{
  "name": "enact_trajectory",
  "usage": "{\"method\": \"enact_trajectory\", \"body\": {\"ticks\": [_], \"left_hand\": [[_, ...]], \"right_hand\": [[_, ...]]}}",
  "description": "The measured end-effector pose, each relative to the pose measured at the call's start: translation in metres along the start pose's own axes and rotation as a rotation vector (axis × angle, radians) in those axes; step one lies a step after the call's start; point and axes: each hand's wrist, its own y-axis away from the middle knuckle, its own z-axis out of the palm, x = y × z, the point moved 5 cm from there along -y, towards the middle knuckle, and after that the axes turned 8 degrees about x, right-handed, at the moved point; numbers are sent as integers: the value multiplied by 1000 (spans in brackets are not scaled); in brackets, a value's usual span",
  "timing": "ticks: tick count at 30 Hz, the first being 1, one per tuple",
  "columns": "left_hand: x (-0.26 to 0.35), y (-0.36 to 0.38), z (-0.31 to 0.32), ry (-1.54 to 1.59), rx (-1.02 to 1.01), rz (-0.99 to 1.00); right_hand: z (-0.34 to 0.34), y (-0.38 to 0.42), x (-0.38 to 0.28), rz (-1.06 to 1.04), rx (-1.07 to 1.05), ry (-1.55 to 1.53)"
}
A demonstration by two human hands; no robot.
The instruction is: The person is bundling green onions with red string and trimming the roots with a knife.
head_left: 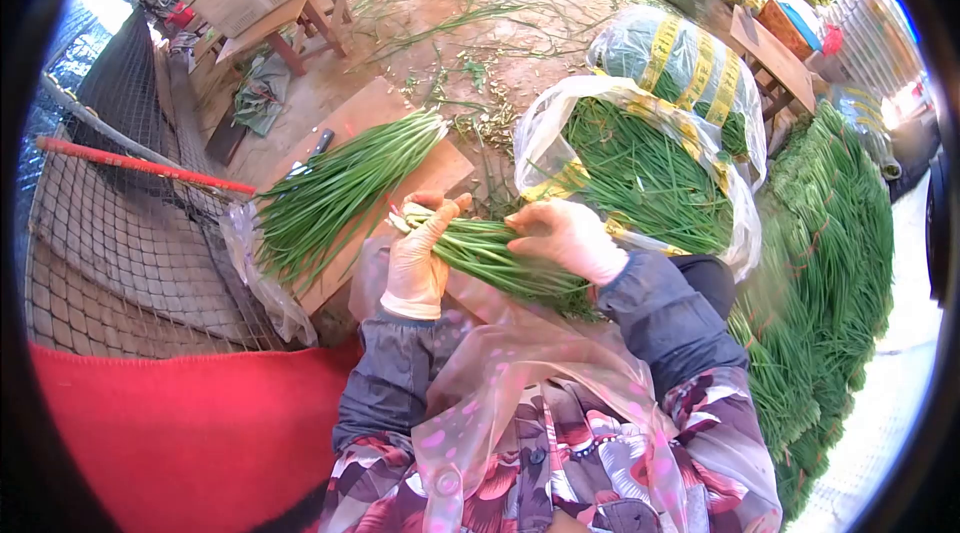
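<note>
My left hand (422, 258), in a pale glove, is closed around a bunch of garlic chives (480, 245) near its white stem ends. The green leaves of this bunch stretch to the right across my lap. My gloved right hand (568, 238) is at the leafy part, its fingers curled against the leaves; its hidden grip is partly covered by the hand itself. Beyond my left hand, a larger pile of garlic chives (350, 188) lies on a wooden board (440, 173), white ends towards the upper right. A dark-handled knife (318, 146) rests beside that pile.
An opened plastic bag (545, 138) full of chives stands ahead to the right, with a second filled bag (665, 48) behind it. A tall heap of chives (825, 303) rises at my right. Netting (130, 263) and a red cloth (200, 433) are at my left. Trimmings litter the ground.
</note>
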Motion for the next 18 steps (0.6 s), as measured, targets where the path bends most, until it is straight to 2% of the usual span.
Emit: {"method": "enact_trajectory", "body": {"ticks": [1, 3, 5, 7, 9, 11, 12, 13, 15, 17, 18], "left_hand": [[3, 3, 3, -72, -55, 17], [4, 8, 2, -70, -100, -16], [5, 9, -2, -244, -134, -42], [6, 5, -7, -262, -178, -28], [7, 2, -9, -288, -262, 12], [18, 0, -8, -386, -226, 50], [25, -3, -11, -368, -170, 98], [31, -5, -13, -350, -113, 146], [36, -5, -10, -323, -78, 149], [35, -4, 2, -323, -142, 153], [33, -3, 10, -315, -177, 131]], "right_hand": [[3, -2, 4, 0, -1, -3], [14, -3, 17, 140, -96, -108], [10, -7, 11, 120, -69, -159], [7, -4, 16, 439, -208, -341], [1, -5, 24, 415, -217, -297], [-13, -7, 21, 3, -127, 133], [-19, -5, 26, 7, -103, 163], [-24, -5, 33, 136, -142, 233], [-27, -6, 49, 143, -32, 73], [-21, -12, 19, 41, -17, -19], [-13, -16, 6, -210, 78, -13]]}}
